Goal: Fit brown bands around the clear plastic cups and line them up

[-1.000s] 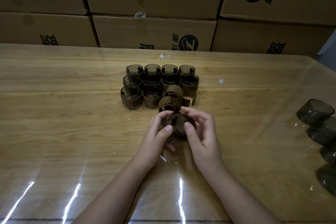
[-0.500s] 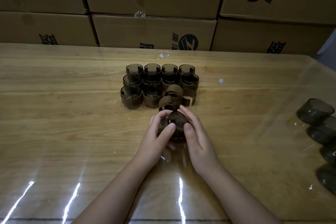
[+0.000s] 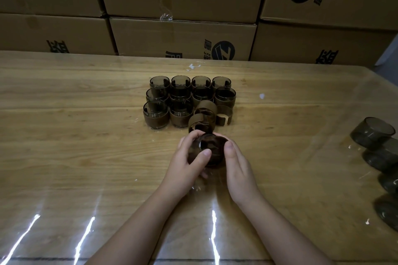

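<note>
Head view: what are the hands doing?

Both the left hand (image 3: 185, 163) and right hand (image 3: 239, 168) curl round one cup (image 3: 212, 148), thumbs on its near side, just in front of the block of banded cups (image 3: 189, 101).

Is its band on?

Brown shows on it, but it's too dim to be sure. Some loose bands (image 3: 204, 118) lie touching the block's near right corner.

Anything else?

Well right of the block lie bare cups (image 3: 374, 133) on the table (image 3: 75, 135); cardboard boxes (image 3: 183, 36) stand behind it.
</note>
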`<control>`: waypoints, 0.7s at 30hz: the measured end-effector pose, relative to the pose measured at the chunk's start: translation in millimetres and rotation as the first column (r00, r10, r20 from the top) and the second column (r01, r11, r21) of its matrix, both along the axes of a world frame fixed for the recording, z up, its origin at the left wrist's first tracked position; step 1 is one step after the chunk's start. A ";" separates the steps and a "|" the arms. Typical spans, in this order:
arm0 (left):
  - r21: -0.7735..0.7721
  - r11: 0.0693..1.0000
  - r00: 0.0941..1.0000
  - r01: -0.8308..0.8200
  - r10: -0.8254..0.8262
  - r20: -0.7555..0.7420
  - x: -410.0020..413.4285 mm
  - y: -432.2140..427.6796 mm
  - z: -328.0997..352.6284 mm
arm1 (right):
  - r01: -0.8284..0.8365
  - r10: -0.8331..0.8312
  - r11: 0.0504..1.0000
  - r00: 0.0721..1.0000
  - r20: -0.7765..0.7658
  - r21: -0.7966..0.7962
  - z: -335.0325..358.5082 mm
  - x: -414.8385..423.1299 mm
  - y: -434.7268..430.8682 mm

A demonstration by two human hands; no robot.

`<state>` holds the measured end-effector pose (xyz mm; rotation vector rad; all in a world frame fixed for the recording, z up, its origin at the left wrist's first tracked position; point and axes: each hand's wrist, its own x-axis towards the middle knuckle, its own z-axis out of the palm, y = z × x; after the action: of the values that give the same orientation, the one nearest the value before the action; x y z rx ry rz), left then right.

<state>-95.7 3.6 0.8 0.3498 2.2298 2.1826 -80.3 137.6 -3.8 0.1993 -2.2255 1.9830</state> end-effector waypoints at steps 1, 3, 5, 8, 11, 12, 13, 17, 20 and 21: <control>-0.004 1.000 1.000 -0.001 0.001 0.001 0.2 0.0 0.0 | 0.014 -0.014 1.000 1.000 -0.002 -0.005 -0.3 -0.4 -0.1; -0.012 1.000 1.000 -0.005 0.005 0.004 0.6 0.6 0.2 | 0.038 -0.038 0.999 0.999 0.002 -0.006 -1.3 -1.3 0.3; -0.021 1.000 1.000 -0.011 0.011 0.002 1.1 1.4 1.1 | 0.047 -0.047 0.999 0.999 0.017 -0.008 -1.9 -1.9 0.5; -0.040 0.999 1.000 -0.014 0.014 -0.011 0.6 1.3 0.5 | 0.057 -0.056 0.998 0.998 0.033 -0.028 -0.4 -1.9 0.1; -0.053 0.998 0.999 -0.019 0.017 -0.031 -0.6 1.1 -2.9 | 0.055 -0.053 0.997 0.998 0.046 -0.046 1.3 -2.2 0.1; -0.059 0.998 0.999 -0.021 0.018 -0.038 -0.5 1.0 -3.4 | 0.057 -0.054 0.997 0.997 0.052 -0.051 1.5 -2.5 0.1; -0.062 0.998 0.999 -0.021 0.018 -0.044 0.1 0.9 -3.2 | 0.061 -0.058 0.997 0.997 0.056 -0.053 1.6 -2.8 -0.1; -0.060 0.998 0.999 -0.011 0.008 -0.046 1.6 1.4 -0.5 | 0.075 -0.071 0.995 0.996 0.061 -0.068 2.1 -3.4 -0.7; -0.085 0.996 0.997 -0.021 0.015 -0.072 4.5 1.5 4.4 | 0.081 -0.076 0.994 0.995 0.071 -0.076 1.1 -4.6 0.2; -0.111 0.993 0.994 -0.027 0.016 -0.104 5.1 1.1 4.8 | 0.088 -0.081 0.993 0.993 0.082 -0.082 0.6 -4.9 1.4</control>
<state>-90.6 4.7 5.6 0.4485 2.4086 2.0829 -85.2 138.9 -3.2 0.0168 -2.1502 2.0691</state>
